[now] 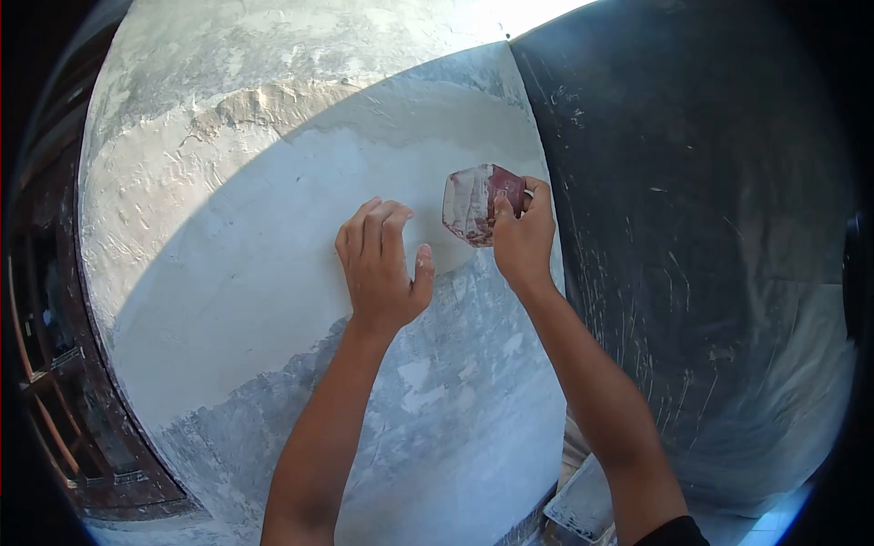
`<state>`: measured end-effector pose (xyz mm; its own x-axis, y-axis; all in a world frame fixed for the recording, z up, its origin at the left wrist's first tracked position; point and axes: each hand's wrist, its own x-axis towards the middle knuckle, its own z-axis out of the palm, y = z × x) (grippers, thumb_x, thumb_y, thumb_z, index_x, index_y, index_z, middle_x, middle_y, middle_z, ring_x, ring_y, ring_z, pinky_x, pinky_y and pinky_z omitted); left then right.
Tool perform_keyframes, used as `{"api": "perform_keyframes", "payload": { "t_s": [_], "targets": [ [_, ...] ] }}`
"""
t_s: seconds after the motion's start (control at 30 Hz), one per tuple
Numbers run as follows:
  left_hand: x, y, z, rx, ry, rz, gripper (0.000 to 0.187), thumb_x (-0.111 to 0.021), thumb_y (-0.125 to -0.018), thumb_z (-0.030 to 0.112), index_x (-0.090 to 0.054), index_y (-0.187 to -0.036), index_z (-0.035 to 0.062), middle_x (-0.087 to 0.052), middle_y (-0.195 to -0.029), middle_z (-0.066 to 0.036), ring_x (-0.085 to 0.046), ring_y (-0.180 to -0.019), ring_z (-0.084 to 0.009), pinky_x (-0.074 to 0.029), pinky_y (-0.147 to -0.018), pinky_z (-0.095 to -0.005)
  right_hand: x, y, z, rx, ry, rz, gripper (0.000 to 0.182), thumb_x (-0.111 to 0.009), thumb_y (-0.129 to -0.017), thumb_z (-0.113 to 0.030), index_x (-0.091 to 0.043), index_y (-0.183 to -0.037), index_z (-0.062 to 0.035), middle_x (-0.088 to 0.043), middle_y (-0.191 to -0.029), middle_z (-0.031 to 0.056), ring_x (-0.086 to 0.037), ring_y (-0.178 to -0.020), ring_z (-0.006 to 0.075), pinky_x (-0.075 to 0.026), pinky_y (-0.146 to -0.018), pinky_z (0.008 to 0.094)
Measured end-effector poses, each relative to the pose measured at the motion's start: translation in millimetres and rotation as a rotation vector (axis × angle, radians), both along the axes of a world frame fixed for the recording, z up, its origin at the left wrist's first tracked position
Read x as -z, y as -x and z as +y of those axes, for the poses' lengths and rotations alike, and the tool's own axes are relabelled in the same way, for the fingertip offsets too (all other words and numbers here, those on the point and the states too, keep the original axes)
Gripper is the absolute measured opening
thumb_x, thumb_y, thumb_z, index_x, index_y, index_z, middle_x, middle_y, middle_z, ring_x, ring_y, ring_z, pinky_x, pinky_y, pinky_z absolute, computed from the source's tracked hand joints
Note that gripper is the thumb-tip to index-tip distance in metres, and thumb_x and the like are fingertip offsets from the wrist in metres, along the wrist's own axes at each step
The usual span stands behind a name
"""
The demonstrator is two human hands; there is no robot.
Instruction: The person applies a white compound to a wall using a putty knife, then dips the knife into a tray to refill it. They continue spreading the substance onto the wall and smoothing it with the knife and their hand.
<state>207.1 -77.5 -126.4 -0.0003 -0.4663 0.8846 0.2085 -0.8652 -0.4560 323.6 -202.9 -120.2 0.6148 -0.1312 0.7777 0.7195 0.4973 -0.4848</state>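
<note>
Right hand (pixel 525 238): thumb on the near face of the scraper (pixel 467 205), fingers curled around its right edge, pinching it between them. Scraper: flat, dark red, many-sided; pale paste coated most of its left part, with red showing through in streaks. It was held up in front of the wall (pixel 246 291), close to the wall's right edge; whether its left edge touched the surface could not be told.

Left hand (pixel 378 264): to the left of the scraper and apart from it, back of the hand toward the viewer. Fingers bent and slightly spread, thumb standing off to the right; pale smears on the thumb tip. Contact of the fingertips with the wall could not be told.

Both forearms reached up from the near side; a black sleeve (pixel 675 533) showed at the near right.

Wall: a smooth pale coat behind the hands, with rougher, patchy grey on the near part. Bright sun lay across the far left, bounded by a curved shadow edge; ridged plaster (pixel 273 102) showed there.

Right of the wall: a dark sheet (pixel 701 200) with thin pale streaks and splashes. Near right, beside the right forearm: a paste-smeared tray (pixel 581 502), partly hidden. Far left: a dark brown frame (pixel 118 428) with panes.
</note>
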Motion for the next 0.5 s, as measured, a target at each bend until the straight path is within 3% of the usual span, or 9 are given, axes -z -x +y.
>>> {"api": "perform_keyframes", "payload": {
  "t_s": [0.23, 0.5],
  "targets": [
    [59, -110, -43, 0.225, 0.076, 0.092, 0.038, -0.049, -0.088, 0.029, -0.051, -0.116, 0.0048, -0.055, -0.118, -0.012, -0.045, -0.119, -0.0337, -0.026, -0.099, -0.0461, 69, -89, -58, 0.229, 0.072, 0.075, 0.025, -0.057, -0.089, -0.001, -0.047, -0.112, 0.0022, -0.066, -0.093, 0.0167, -0.066, -0.082, 0.0212, -0.05, -0.074, 0.0331],
    [122, -213, -91, 0.437, 0.165, 0.193, 0.039, -0.051, -0.087, 0.027, -0.05, -0.118, 0.0032, -0.054, -0.118, -0.012, -0.044, -0.119, -0.0337, -0.027, -0.1, -0.0462, 131, -163, -133, 0.389, 0.221, 0.169, 0.027, -0.056, -0.088, 0.0, -0.047, -0.113, 0.0005, -0.066, -0.086, 0.0182, -0.067, -0.077, 0.025, -0.05, -0.07, 0.0344]
  ]
}}
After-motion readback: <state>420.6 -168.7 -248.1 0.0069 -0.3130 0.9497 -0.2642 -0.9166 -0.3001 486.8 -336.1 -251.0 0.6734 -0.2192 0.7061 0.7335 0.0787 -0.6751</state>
